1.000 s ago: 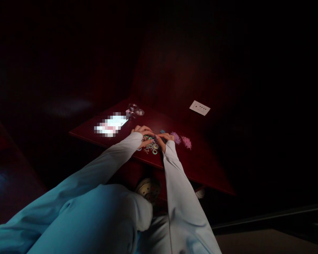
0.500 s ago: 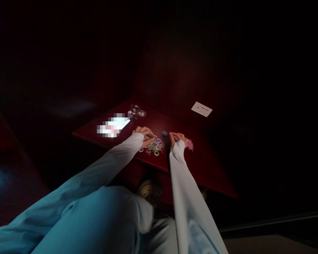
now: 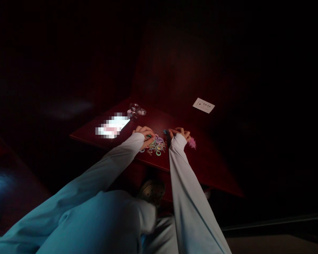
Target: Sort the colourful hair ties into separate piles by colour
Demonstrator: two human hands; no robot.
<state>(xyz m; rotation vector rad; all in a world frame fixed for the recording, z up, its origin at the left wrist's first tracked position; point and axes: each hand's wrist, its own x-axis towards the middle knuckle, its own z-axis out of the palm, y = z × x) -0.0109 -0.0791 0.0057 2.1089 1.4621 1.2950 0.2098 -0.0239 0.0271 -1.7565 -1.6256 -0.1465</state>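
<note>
A loose pile of small, many-coloured hair ties (image 3: pixel 159 144) lies near the front edge of the dark red table (image 3: pixel 95 132). My left hand (image 3: pixel 143 133) rests over the pile's left side, fingers curved and thumb apart, with some ties showing between them. To the right of the pile, my right hand (image 3: pixel 179 134) has thumb and forefinger close together beside a small blue cluster (image 3: pixel 165 132); whatever is between the tips is too small to make out. A pink cluster (image 3: pixel 192 143) sits just beyond that hand's right side, partly covered by it.
A lit phone (image 3: pixel 113 126), its screen blurred out, lies on the table's left part. Behind it stands a clear plastic container (image 3: pixel 134 110). On the wall at the back right is a white socket plate (image 3: pixel 204 105). My shoe (image 3: pixel 152 190) shows below the table edge.
My right hand has turned, its thumb and forefinger drawing together by the blue cluster, and more of the pink cluster's left is uncovered. My left hand stays over the pile. The view shifts slightly.
</note>
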